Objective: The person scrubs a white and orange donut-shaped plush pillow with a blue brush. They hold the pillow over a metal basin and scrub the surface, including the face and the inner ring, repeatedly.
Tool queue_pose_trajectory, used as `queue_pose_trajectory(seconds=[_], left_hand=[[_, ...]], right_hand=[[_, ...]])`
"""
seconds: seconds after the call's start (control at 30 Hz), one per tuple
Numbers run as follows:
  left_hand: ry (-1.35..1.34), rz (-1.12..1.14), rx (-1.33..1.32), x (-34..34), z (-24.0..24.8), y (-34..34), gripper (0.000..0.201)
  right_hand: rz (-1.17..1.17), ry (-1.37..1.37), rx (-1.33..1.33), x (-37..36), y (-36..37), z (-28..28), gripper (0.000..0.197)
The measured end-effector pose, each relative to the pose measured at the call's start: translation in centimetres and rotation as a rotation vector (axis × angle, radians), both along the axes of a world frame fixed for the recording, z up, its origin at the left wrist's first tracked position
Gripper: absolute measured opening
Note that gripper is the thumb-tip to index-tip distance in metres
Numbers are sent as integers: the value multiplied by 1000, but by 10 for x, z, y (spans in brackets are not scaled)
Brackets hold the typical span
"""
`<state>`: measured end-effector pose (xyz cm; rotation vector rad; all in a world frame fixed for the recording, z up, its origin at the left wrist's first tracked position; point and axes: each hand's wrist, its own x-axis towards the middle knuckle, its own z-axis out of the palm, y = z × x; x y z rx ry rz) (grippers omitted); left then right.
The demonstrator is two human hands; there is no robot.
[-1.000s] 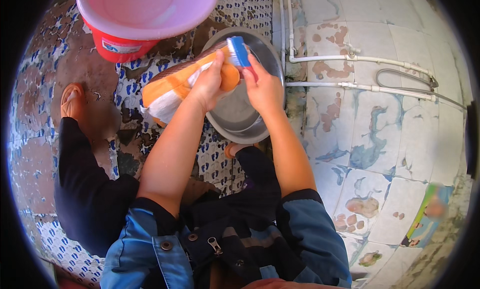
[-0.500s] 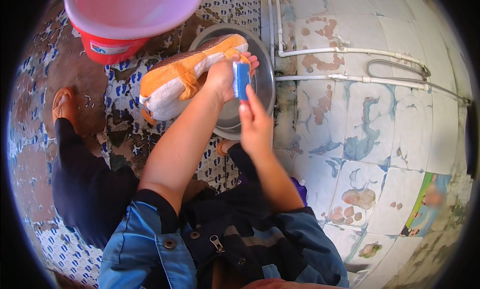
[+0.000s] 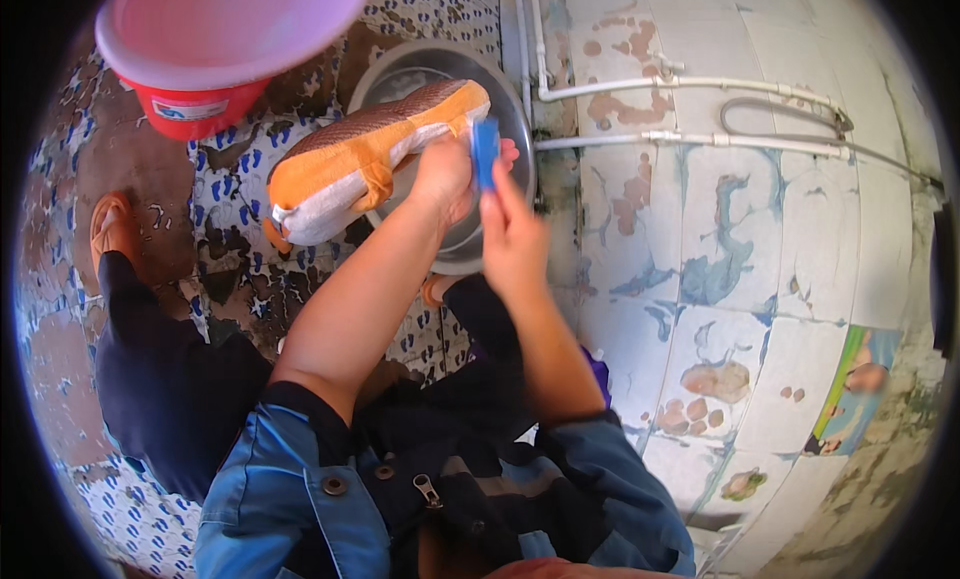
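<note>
A long stuffed toy (image 3: 345, 169) in orange, white and brown lies slantwise over the metal basin (image 3: 527, 179), its left end out past the rim. My left hand (image 3: 445, 174) grips the toy near its right end, fingers partly hidden behind it and the brush. In my right hand (image 3: 512, 234) is a blue scrub brush (image 3: 485, 154), held upright by its lower end. The brush's bristle side faces the toy's right end, beside my left fingers. Whether the bristles touch the cloth I cannot tell.
A large red and pink tub (image 3: 190, 109) stands at the far left. White pipes (image 3: 690, 84) and a grey hose (image 3: 780, 109) run along the tiled wall on the right. My sandalled foot (image 3: 112, 224) rests on the worn, patterned floor at left.
The toy has rolled a little, so more of its brown side shows. The brush has shifted slightly against it. The whole view has slid a little, with the tub further left.
</note>
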<state>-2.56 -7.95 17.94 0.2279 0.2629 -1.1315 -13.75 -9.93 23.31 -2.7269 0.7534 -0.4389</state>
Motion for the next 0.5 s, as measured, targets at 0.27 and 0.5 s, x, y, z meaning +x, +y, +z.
queue_pose_trajectory(seconds=[0.27, 0.5], left_hand=[[97, 5, -17, 7, -7, -8, 29], [93, 59, -13, 13, -1, 4, 34]], right_hand=[[130, -45, -59, -25, 27, -1, 38], [-47, 58, -38, 18, 4, 12, 37]])
